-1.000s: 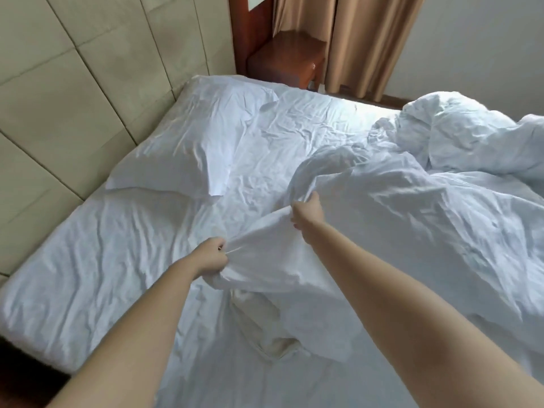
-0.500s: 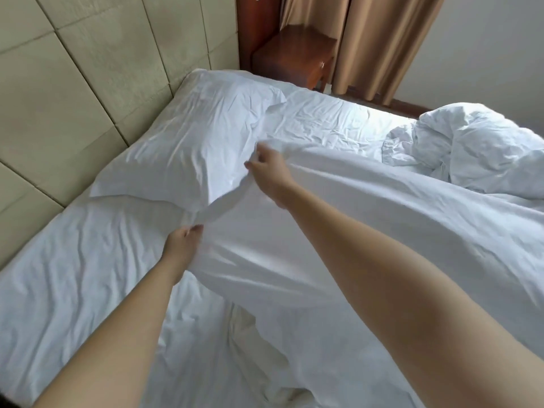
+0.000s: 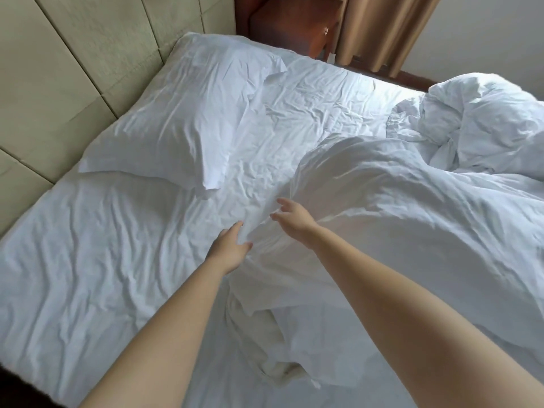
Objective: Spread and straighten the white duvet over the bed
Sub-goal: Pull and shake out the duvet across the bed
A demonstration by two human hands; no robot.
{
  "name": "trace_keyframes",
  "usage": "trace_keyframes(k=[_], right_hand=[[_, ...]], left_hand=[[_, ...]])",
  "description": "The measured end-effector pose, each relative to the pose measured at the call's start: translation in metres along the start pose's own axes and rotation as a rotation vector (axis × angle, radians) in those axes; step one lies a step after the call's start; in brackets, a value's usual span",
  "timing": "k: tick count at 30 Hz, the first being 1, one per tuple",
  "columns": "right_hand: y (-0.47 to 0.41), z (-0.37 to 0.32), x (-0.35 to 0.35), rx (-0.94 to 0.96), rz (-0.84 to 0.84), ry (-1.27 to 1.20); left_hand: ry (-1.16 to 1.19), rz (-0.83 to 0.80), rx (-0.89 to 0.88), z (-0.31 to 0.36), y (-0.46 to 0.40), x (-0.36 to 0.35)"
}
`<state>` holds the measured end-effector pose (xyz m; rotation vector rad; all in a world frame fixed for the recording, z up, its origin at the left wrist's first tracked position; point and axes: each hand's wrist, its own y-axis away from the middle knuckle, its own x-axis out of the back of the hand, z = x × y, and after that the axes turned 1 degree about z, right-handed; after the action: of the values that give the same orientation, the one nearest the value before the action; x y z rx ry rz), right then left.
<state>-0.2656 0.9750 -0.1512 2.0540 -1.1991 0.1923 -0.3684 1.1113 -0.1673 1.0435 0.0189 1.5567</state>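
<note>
Reaching forward over the bed, both bare arms are extended to the near edge of the white duvet (image 3: pixel 412 231). The left hand (image 3: pixel 228 250) is seen with fingers loosely spread, its fingertips touching the duvet's folded edge without closing on it. The right hand (image 3: pixel 291 219) is likewise open, fingers parted, resting against the fabric; nothing is gripped. The duvet is heaped on the right half of the bed, billowed in the middle and bunched at the far right. The wrinkled fitted sheet (image 3: pixel 103 275) is left bare on the left, with a pillow (image 3: pixel 182 119) lying beside the padded headboard (image 3: pixel 59 69).
</note>
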Motion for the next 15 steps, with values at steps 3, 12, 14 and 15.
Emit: trace_keyframes(k=[3,12,14,15], right_hand=[[0.021,-0.004,0.009,0.045,0.027,0.002],[0.136,0.080,0.033,0.012,0.062,-0.028],[0.165,0.121,0.044,-0.053,0.010,0.045],[0.178,0.143,0.052,-0.088,-0.003,0.092]], left_hand=[[-0.032,-0.003,-0.048,0.013,0.012,-0.003],[-0.159,0.045,-0.168,0.037,0.077,-0.066],[-0.262,-0.023,-0.254,0.043,0.097,-0.100],[-0.314,-0.075,-0.298,0.045,0.108,-0.118]])
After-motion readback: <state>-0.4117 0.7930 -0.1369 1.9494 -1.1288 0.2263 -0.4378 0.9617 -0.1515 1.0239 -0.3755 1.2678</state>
